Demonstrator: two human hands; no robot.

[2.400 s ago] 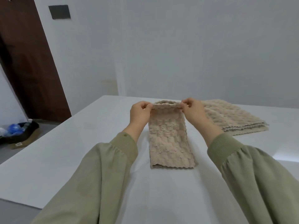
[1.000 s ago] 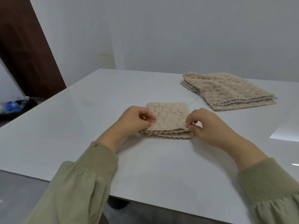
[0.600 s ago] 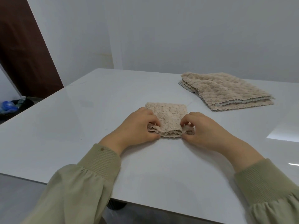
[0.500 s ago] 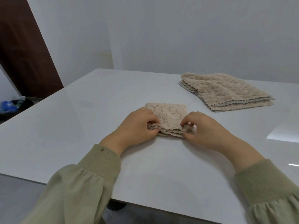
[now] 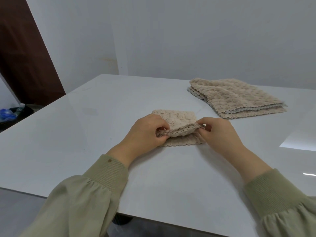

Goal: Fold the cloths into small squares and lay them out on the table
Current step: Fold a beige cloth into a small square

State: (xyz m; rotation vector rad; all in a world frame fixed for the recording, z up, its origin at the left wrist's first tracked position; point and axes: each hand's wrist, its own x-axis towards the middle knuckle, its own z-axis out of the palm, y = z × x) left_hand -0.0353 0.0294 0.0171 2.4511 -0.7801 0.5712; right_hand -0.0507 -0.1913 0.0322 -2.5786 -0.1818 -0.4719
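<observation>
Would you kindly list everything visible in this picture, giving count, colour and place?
folded cloth: one, beige, table centre, near edge raised
stack of cloths: one pile, beige and grey, table's far right
table: one, glossy white, foreground
door: one, dark brown, back left
blue bag: one, blue, floor at far left
sleeves: two, olive green, bottom corners
left hand: one, pinches folded cloth's left corner
right hand: one, pinches its right corner

Loose sage-green sleeves (image 5: 77, 206), ribbed knit cuffs (image 5: 111, 173), small dark spot (image 5: 109, 160) on the left.
</observation>
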